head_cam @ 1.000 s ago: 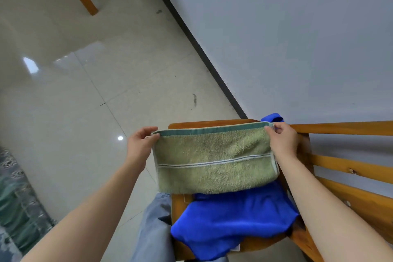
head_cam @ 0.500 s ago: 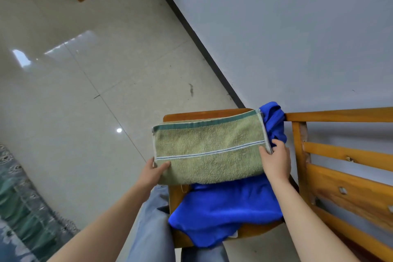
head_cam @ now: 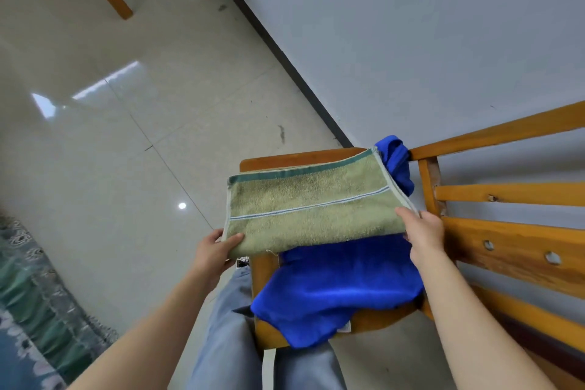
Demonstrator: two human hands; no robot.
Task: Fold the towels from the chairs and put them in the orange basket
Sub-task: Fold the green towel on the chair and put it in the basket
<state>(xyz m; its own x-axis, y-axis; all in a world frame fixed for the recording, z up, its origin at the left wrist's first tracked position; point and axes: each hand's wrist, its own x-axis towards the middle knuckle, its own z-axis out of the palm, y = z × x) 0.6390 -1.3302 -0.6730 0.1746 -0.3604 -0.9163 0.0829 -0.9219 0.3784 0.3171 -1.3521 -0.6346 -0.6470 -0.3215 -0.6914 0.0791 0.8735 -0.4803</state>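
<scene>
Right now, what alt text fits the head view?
The left hand and right hand hold a folded green towel by its near corners over a wooden chair, whose seat carries a crumpled blue towel.

Head camera — looking steeply down, close above hands (head_cam: pixel 316 244).
</scene>
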